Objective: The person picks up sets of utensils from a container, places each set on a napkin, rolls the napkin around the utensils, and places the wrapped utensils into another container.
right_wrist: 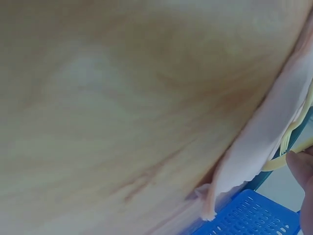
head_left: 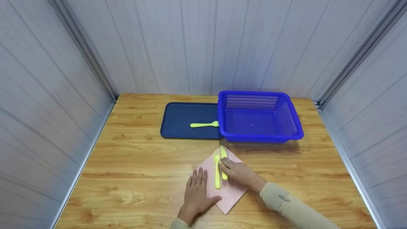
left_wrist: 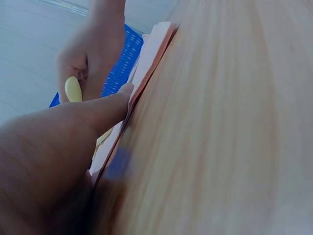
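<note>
A pink napkin point(head_left: 233, 192) lies like a diamond on the wooden table, with a yellow fork point(head_left: 217, 173) lengthwise on it. Just right of the fork is a yellow knife point(head_left: 223, 153), blade pointing away from me. My right hand point(head_left: 240, 173) pinches the knife; its handle end point(left_wrist: 73, 89) sticks out below that hand in the left wrist view. My left hand point(head_left: 197, 195) rests with straight fingers along the napkin's left edge, its thumb over the lower part of the napkin. In the right wrist view, the knife point(right_wrist: 279, 163) crosses near the fork's tines.
Behind the napkin lies a dark blue tray point(head_left: 181, 116) with another yellow utensil point(head_left: 202, 125) on it, its head end at the basket's rim. A blue plastic basket point(head_left: 260, 137) overlaps the tray's right end. Pale panel walls point(head_left: 203, 47) enclose the table at the back and sides.
</note>
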Demonstrator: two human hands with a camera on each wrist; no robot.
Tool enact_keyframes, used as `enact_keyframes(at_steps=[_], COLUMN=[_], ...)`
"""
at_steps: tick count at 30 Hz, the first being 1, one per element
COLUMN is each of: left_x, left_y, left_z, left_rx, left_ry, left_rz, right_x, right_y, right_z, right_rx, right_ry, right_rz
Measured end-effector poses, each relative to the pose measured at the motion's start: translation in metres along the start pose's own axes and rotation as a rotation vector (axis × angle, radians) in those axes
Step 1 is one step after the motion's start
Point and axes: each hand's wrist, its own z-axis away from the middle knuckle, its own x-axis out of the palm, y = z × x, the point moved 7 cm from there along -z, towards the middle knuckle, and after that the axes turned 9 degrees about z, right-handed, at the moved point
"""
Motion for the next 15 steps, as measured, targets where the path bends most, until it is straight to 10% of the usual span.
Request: enact_keyframes(at_steps=[15], left_x=[-0.0002], left_y=[-0.0001], left_z=[-0.0007], left_rx=[0.0], left_ry=[-0.005], left_rz=[-0.014], right_x=[0.0079], right_y=[-0.0072], right_z=[0.0038], right_rx=[0.029], right_ry=[-0.136], right_rz=[-0.072])
